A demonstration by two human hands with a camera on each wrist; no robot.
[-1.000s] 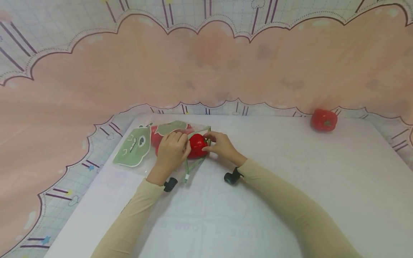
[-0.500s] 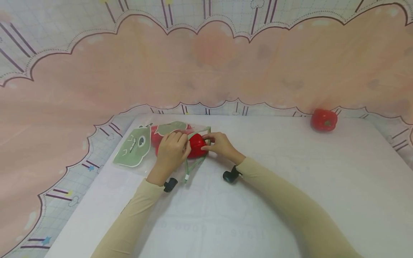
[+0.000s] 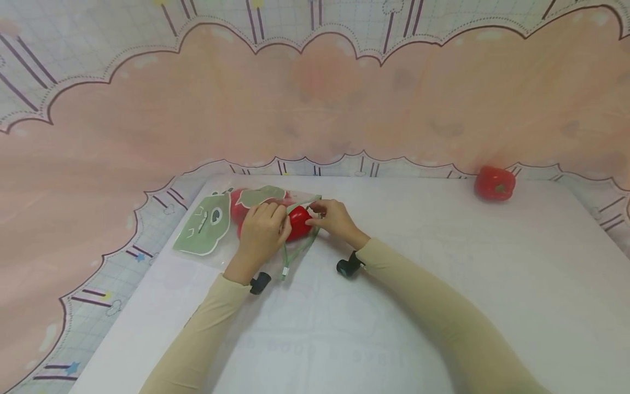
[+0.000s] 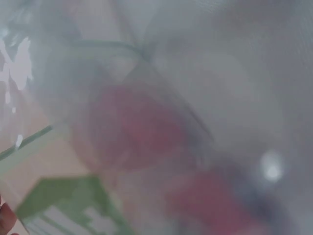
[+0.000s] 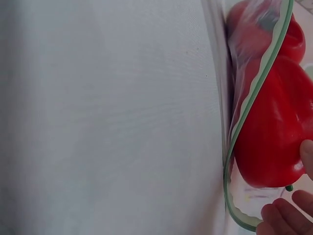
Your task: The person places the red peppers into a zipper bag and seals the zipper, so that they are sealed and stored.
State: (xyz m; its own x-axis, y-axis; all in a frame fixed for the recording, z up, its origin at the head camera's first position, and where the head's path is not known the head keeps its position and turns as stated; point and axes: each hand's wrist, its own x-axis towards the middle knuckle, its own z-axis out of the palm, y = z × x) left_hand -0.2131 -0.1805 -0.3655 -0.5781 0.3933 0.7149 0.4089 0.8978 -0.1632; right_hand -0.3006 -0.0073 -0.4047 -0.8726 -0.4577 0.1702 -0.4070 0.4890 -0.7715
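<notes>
Pepper (image 3: 298, 221) sits half inside the bag (image 3: 231, 221) near the tabletop's far-left corner, between both hands: left hand (image 3: 260, 234) grips the bag's mouth, right hand (image 3: 334, 220) pinches its rim.

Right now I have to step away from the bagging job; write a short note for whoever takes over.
Left hand: rests on the clear zip bag, fingers curled at its open mouth.
Right hand: pinches the bag's green zip edge beside the red pepper at the mouth.
Things: that pepper sits at the mouth, partly in; another red shape shows deeper in the bag. A second loose red pepper lies far right on the white table.
Done: one pepper nearly in.
Left: likely push it fully in, fetch the far pepper, zip shut.
</notes>
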